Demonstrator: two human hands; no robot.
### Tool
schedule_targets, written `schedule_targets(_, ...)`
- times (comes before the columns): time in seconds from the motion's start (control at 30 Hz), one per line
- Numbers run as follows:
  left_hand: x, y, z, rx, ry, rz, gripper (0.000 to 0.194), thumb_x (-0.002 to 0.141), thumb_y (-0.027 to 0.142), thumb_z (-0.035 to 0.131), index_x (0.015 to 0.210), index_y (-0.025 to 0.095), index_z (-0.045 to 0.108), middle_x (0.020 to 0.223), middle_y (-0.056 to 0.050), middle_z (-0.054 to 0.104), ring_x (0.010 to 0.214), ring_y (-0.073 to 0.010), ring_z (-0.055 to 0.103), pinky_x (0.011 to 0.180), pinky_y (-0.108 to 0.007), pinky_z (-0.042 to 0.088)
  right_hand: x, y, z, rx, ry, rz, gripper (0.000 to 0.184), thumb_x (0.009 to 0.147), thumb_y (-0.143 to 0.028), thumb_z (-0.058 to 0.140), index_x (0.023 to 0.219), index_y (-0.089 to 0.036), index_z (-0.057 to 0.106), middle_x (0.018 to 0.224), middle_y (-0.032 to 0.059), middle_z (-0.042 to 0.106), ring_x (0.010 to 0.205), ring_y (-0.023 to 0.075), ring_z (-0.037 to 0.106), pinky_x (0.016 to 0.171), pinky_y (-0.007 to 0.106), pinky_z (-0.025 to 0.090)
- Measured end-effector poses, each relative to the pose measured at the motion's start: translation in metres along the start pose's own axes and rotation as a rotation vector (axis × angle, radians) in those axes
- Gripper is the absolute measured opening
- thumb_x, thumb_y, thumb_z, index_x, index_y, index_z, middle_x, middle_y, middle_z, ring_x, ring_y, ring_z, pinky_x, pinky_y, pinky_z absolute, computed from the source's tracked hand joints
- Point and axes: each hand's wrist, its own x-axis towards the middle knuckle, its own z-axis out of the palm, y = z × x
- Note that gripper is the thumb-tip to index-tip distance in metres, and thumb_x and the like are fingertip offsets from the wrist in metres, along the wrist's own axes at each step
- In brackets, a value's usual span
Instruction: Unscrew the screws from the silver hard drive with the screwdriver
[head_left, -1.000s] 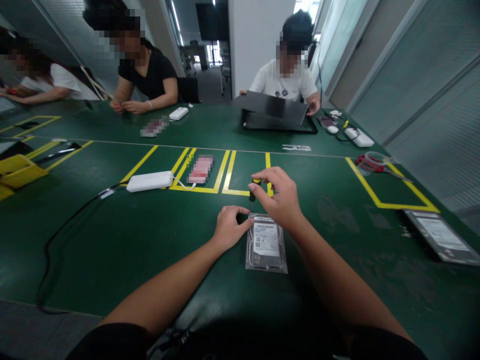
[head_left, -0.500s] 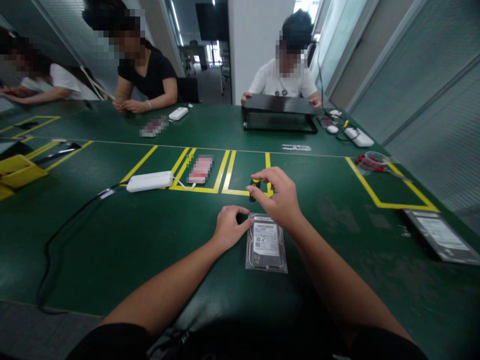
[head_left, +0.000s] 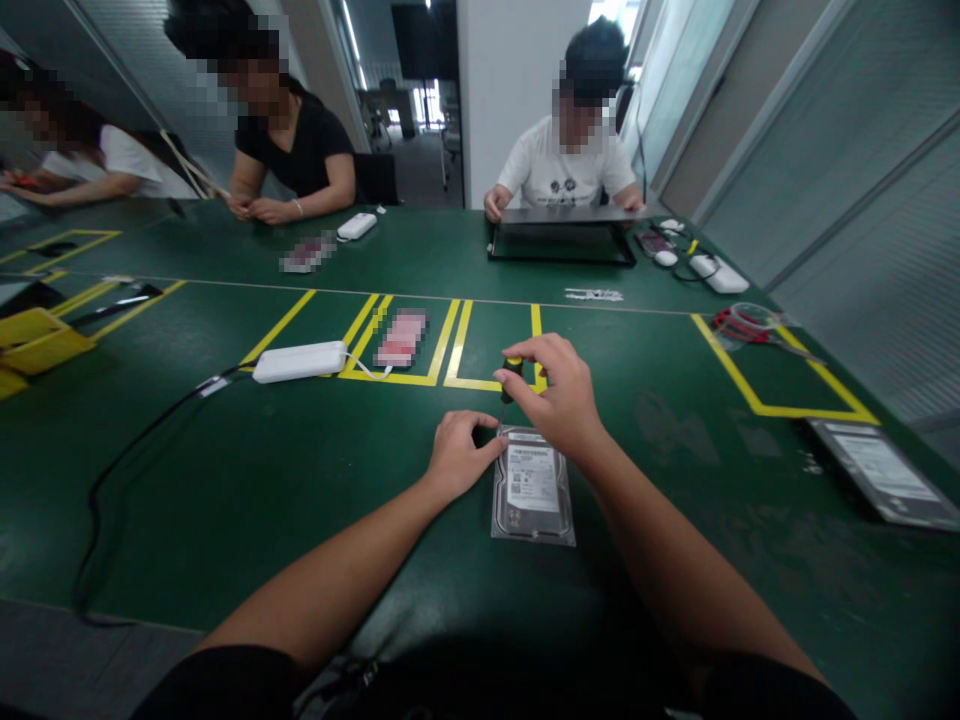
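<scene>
A hard drive (head_left: 534,490) with a white label lies flat on the green table in front of me. My left hand (head_left: 461,455) grips its far left corner, thumb on the top face and index finger along the far edge. Between the fingertips of my right hand (head_left: 559,385) is a small screwdriver (head_left: 508,385) with a black and yellow handle. Its thin shaft points down to that same corner, beside my left fingertips. Whether the tip sits in a screw is too small to tell.
A white power strip (head_left: 300,362) with a black cable and a phone (head_left: 403,338) lie ahead to the left. Another drive-like unit (head_left: 885,470) is at the right, near a clear cup (head_left: 750,325) with red-handled tools. Across the table a person holds a dark panel (head_left: 562,214) over a frame.
The screwdriver handle has tilted slightly to the right; my hands and the hard drive stay in place. Across the table, the person has lowered the dark panel towards the frame.
</scene>
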Motion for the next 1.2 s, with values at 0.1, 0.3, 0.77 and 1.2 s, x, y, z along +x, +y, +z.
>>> schedule_targets(0.1, 0.0, 0.0004, -0.0001, 0.002, 0.001, -0.003, 0.022, 0.079, 0.035, 0.073, 0.095, 0.021, 0.07, 0.101, -0.002, 0.072, 0.101, -0.0236, 0.06, 0.092, -0.039, 0.045, 0.0002, 0.0008, 0.0001, -0.006, 0.01, -0.006, 0.011, 0.084, -0.023, 0.066, 0.094, -0.02, 0.066, 0.091, 0.0028, 0.068, 0.088, 0.018, 0.06, 0.077, 0.034, 0.045)
schedule_targets(0.3, 0.0, 0.0006, -0.0001, 0.003, -0.003, -0.005, 0.023, 0.079, 0.035, 0.072, 0.096, 0.021, 0.07, 0.101, -0.002, 0.072, 0.101, -0.0238, 0.06, 0.091, -0.039, 0.046, -0.0013, 0.0005, 0.0007, 0.001, 0.013, -0.008, 0.013, 0.086, -0.019, 0.059, 0.096, -0.021, 0.067, 0.094, 0.0022, 0.071, 0.088, 0.018, 0.062, 0.079, 0.035, 0.046)
schedule_targets(0.77, 0.0003, 0.0006, -0.0008, 0.003, -0.003, 0.0, 0.022, 0.079, 0.035, 0.072, 0.096, 0.021, 0.07, 0.101, -0.002, 0.072, 0.101, -0.0239, 0.06, 0.092, -0.039, 0.046, -0.0022, 0.002, 0.0021, 0.021, 0.03, 0.039, 0.012, 0.084, -0.025, 0.066, 0.094, -0.019, 0.068, 0.092, 0.0042, 0.066, 0.089, 0.0188, 0.06, 0.079, 0.036, 0.049)
schedule_targets(1.2, -0.0007, 0.0015, -0.001, 0.013, 0.003, -0.004, 0.022, 0.079, 0.036, 0.072, 0.096, 0.022, 0.07, 0.102, -0.003, 0.072, 0.101, -0.0242, 0.061, 0.092, -0.039, 0.047, -0.0019, -0.0015, 0.0, 0.064, 0.004, 0.041, 0.022, 0.088, -0.019, 0.053, 0.102, -0.023, 0.07, 0.104, 0.0025, 0.074, 0.097, 0.019, 0.065, 0.079, 0.037, 0.051)
